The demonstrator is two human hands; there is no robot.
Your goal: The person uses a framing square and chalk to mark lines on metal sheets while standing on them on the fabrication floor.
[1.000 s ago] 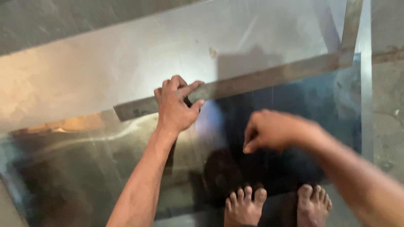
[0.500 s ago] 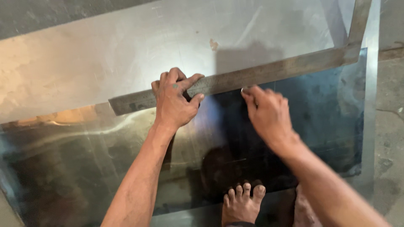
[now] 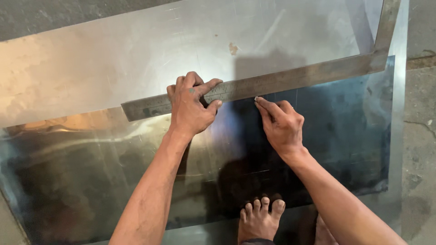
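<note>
Left hand (image 3: 193, 106) presses flat, fingers spread, on the long steel square (image 3: 272, 81) lying across the shiny metal sheet (image 3: 113, 68), long axis rising rightward. Right hand (image 3: 281, 124), fingers pinched at its lower edge, holds something too small to tell.

We extend both forearms forward. Our left hand (image 3: 193, 106) lies palm down, fingers spread and pressing flat. Our right hand (image 3: 281, 123) is loosely curled, its index fingertip pointed forward. Our bare foot (image 3: 259, 220) stands below.
</note>
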